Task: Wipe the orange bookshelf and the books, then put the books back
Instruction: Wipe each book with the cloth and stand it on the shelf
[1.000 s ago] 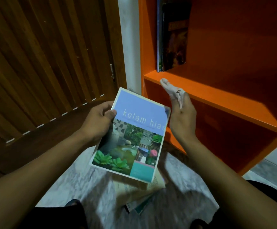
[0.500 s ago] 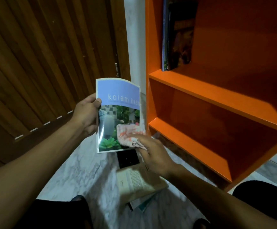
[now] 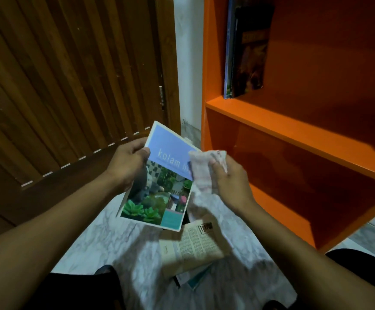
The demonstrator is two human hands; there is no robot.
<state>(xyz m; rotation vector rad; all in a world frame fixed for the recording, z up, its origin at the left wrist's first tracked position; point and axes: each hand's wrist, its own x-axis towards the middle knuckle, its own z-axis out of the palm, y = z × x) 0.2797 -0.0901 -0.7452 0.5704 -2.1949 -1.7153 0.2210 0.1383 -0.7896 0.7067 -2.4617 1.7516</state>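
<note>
Pale cloth [image 3: 204, 173] in right hand [image 3: 231, 184] overlaps the left-held book [image 3: 159, 182] at its right edge.

A home room — orange bookshelf [image 3: 294, 130], slatted wooden door [image 3: 70, 86], marble-patterned floor [image 3: 106, 240].

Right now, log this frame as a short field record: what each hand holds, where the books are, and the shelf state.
left hand: grips the kolam hias book by its left edge, cover facing up
right hand: holds a pale cloth against the book's right edge
books on floor: a small pile on the marble floor, below the held book
books on shelf: upright at the upper shelf's left end
orange bookshelf: lower compartment holds no books
</note>
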